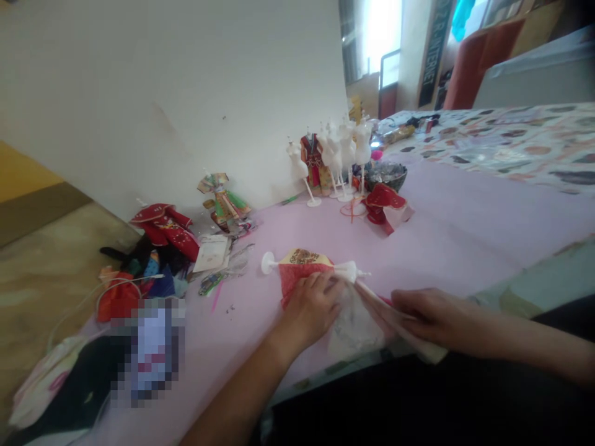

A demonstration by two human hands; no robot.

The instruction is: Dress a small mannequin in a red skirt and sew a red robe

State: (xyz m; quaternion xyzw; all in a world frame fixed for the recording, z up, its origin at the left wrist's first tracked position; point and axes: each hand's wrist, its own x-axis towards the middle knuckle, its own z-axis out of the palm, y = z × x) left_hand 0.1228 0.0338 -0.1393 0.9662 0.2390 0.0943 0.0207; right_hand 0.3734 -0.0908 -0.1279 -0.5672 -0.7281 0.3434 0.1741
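Miniature white dress form (346,270) lies on its side on pink table cover (465,235), lower centre, base disc to left, red fabric (295,279) over body. Far left, heap of red embroidered doll garments (162,229). Left hand (311,308) spread on red fabric, grip on form hidden, cannot tell. Upper centre, row of bare white forms (337,152) upright. Right hand (430,316) at lower right, fingers (409,303) closed on pale sheet (356,331), just beside form.
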